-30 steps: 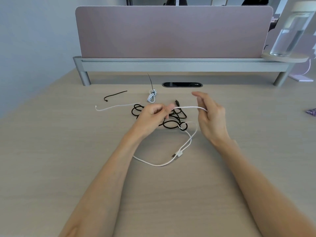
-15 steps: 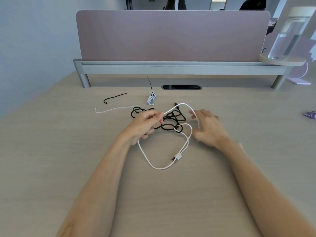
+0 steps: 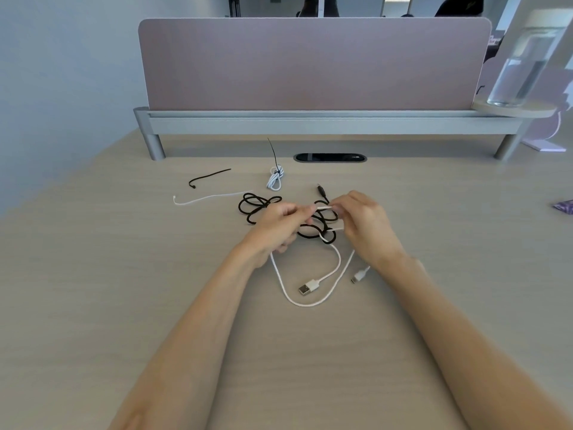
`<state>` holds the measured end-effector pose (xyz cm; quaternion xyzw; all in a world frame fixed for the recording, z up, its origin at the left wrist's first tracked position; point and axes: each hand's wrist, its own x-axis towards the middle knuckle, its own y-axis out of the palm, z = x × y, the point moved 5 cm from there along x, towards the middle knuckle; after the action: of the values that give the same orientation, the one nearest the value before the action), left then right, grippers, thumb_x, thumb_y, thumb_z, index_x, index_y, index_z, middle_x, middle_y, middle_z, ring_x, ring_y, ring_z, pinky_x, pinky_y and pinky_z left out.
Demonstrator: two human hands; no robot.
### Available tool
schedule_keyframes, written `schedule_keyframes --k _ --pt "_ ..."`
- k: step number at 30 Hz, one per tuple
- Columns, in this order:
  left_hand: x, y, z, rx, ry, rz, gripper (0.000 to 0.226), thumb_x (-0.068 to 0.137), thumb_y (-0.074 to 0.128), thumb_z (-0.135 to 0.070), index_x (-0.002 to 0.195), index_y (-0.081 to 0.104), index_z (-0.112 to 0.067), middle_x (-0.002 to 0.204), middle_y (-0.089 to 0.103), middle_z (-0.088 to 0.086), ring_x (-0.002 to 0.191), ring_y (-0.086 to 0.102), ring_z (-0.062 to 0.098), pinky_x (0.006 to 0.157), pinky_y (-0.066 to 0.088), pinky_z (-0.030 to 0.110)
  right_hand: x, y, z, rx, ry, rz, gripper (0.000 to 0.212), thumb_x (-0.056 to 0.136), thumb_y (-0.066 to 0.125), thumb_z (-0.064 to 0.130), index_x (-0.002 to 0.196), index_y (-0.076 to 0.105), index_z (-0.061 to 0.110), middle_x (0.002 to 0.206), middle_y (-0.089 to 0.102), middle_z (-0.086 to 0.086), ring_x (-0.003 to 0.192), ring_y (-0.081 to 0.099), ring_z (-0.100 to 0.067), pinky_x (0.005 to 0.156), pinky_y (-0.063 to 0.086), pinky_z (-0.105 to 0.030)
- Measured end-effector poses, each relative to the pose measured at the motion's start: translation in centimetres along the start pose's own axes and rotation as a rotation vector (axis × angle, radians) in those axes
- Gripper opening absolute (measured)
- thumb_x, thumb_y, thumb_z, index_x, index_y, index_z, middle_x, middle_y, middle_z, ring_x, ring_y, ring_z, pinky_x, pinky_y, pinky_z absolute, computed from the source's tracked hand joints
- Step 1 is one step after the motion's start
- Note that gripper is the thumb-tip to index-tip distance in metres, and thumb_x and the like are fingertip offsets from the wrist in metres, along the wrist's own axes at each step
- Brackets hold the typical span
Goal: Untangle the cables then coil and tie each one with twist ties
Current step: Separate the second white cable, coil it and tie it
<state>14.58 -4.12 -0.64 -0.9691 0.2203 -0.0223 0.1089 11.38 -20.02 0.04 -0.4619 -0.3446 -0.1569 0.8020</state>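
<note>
Between the two hands a short doubled stretch of the white USB cable is held taut above the desk. The left hand pinches it with thumb and curled fingers, and the right hand pinches the other end of that stretch, fingertips almost meeting the left's. The rest of the cable drops toward the wrists and lies in a loose loop on the desk below both hands. Its flat USB-A plug rests inside that loop, and its smaller plug lies just under the right wrist.

Directly beneath and beyond the hands sits the black cable, an uncoiled tangle. Its loops spread out past the left knuckles, and one loop crosses the white cable just below the fingers (whether the two are actually knotted there, the hands hide). The black cable's barrel plug points away just beyond the right fingertips.

Farther out from the left hand lies a small coiled white cable, already bound with a black tie whose tail sticks up. To the left of the left hand lie a white twist tie and, beyond it, a black twist tie, both loose.

Past everything are a cable grommet and a pink divider screen. A water bottle stands well off beyond the right hand, and a purple wrapper lies far to its right.
</note>
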Motion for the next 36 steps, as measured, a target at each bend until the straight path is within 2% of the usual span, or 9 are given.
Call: schedule_keyframes --k 3,7,10,14,18,21,24,29,36 --pt "-0.5 0.0 -0.1 -0.282 -0.064 0.141 0.036 0.097 0.050 -0.041 0.068 0.047 -0.019 0.055 0.014 -0.005 0.044 0.011 0.010 0.037 0.013 0.019 -0.1 -1.4 -2.6 -0.180 0.206 -0.083 0.019 0.085 0.054 -0.009 0.088 0.069 0.003 0.078 0.064 -0.013 0.079 0.052 -0.034 0.063 0.048 -0.039" --pt "-0.2 -1.0 -0.3 -0.480 -0.043 0.161 0.033 0.101 0.040 -0.033 0.082 0.062 -0.016 0.054 0.021 -0.006 0.040 0.013 0.006 0.039 0.009 0.021 -1.7 -1.9 -5.7 -0.534 0.446 0.175 0.025 0.085 0.051 -0.002 0.100 0.068 0.009 0.100 0.066 -0.013 0.098 0.048 -0.035 0.075 0.033 -0.037" --pt "0.2 -1.7 0.0 -0.186 0.047 0.063 0.032 0.103 0.039 -0.029 0.102 0.068 -0.015 0.058 0.026 -0.006 0.044 0.016 0.008 0.042 0.012 0.021 -1.8 -0.8 -4.8 -0.460 0.365 0.272 0.048 0.079 0.044 -0.001 0.118 0.064 0.018 0.118 0.062 -0.006 0.116 0.047 -0.029 0.092 0.025 -0.037" --pt "0.2 -0.6 -0.5 0.356 0.302 0.009 0.027 0.101 0.045 -0.028 0.091 0.070 -0.023 0.052 0.042 -0.014 0.051 0.038 0.005 0.058 0.037 0.028 -0.8 0.0 0.2 0.017 0.103 0.127 0.061 0.080 0.043 0.012 0.141 0.044 0.016 0.129 0.057 0.003 0.122 0.046 -0.013 0.102 0.021 -0.026" --pt "-0.2 0.1 -0.7 0.800 0.413 -0.039 0.018 0.095 0.051 -0.037 0.084 0.065 -0.032 0.069 0.066 -0.015 0.066 0.058 0.004 0.065 0.046 0.032 -0.6 0.3 2.2 0.172 -0.036 0.042 0.024 0.095 0.052 0.023 0.106 0.068 0.009 0.085 0.058 0.010 0.081 0.050 0.002 0.081 0.035 -0.011" --pt "-0.3 -0.5 -0.9 0.867 0.418 -0.114 0.030 0.091 0.056 -0.044 0.063 0.053 -0.033 0.049 0.050 -0.014 0.054 0.047 0.002 0.055 0.034 0.027 -0.8 0.5 1.6 0.153 -0.046 0.060 0.020 0.094 0.056 0.013 0.080 0.067 0.005 0.073 0.055 0.001 0.067 0.041 -0.003 0.065 0.036 -0.010" --pt "-0.2 -0.8 -0.9 0.893 0.389 -0.124 0.038 0.090 0.055 -0.050 0.057 0.047 -0.032 0.048 0.048 -0.009 0.054 0.048 0.005 0.057 0.037 0.030 -0.6 0.5 0.5 -0.041 0.076 0.052 0.020 0.094 0.056 0.021 0.081 0.067 0.009 0.080 0.059 -0.002 0.071 0.053 -0.018 0.059 0.045 -0.034" --pt "0.1 -3.2 -0.5 0.922 0.378 -0.262 0.044 0.096 0.048 -0.045 0.067 0.048 -0.011 0.054 0.049 0.003 0.063 0.050 0.028 0.058 0.037 0.035 -0.6 -1.0 -2.2 -0.439 0.278 0.048 0.028 0.099 0.048 0.022 0.089 0.064 0.002 0.092 0.060 -0.011 0.093 0.055 -0.033 0.055 0.036 -0.036" --pt "0.3 -2.6 0.2 0.973 0.474 -0.302 0.037 0.097 0.048 -0.043 0.068 0.042 -0.021 0.056 0.040 -0.006 0.062 0.045 0.019 0.055 0.030 0.033 -1.5 0.8 -2.0 -0.221 0.154 0.173 0.038 0.098 0.040 0.032 0.085 0.065 0.007 0.078 0.063 -0.008 0.077 0.058 -0.032 0.070 0.034 -0.032"
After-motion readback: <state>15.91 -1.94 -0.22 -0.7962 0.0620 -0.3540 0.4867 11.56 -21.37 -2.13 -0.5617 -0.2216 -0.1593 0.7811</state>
